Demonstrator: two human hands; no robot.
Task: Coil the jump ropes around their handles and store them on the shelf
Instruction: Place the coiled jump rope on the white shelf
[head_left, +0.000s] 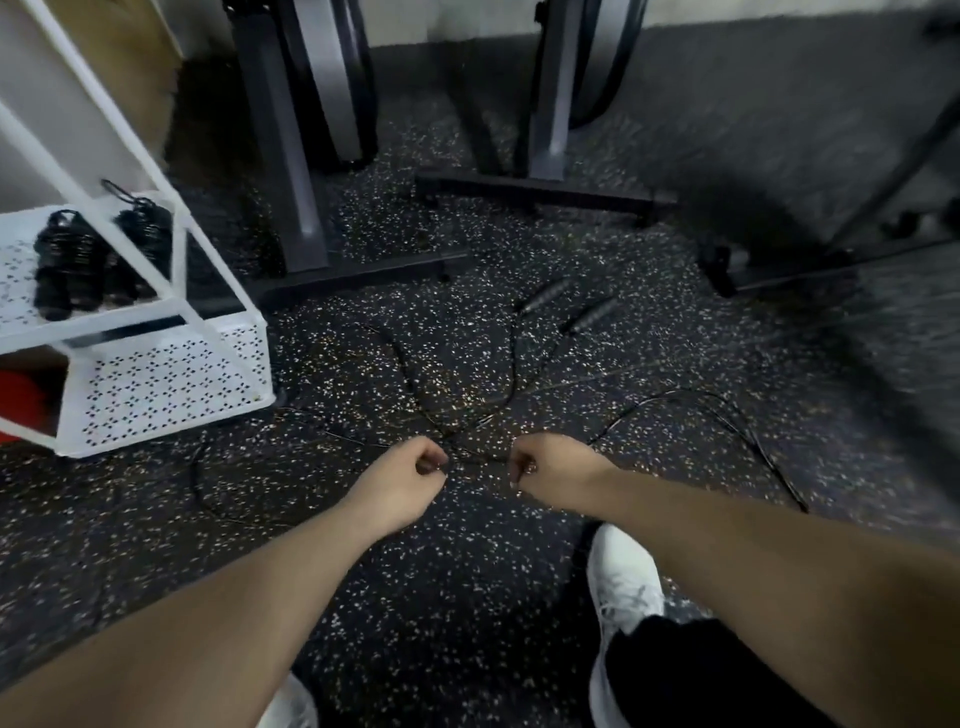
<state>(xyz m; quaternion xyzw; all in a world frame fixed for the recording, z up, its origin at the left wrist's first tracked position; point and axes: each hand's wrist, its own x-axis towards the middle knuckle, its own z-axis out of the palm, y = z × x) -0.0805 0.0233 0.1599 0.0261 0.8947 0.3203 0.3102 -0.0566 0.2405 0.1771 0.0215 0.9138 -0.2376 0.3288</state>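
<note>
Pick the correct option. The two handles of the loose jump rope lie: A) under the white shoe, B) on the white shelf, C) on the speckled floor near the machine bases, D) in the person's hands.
C: the two handles lie side by side on the speckled floor, beyond both hands, which pinch only the thin cord.

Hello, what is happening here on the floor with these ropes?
A person is tidying jump ropes. The left hand and the right hand each pinch a thin black rope cord low over the speckled gym floor. The rope is not yet coiled: it lies loose and tangled, and two grey handles lie farther ahead. Some coiled black ropes already sit on the white metal shelf at the left.
</note>
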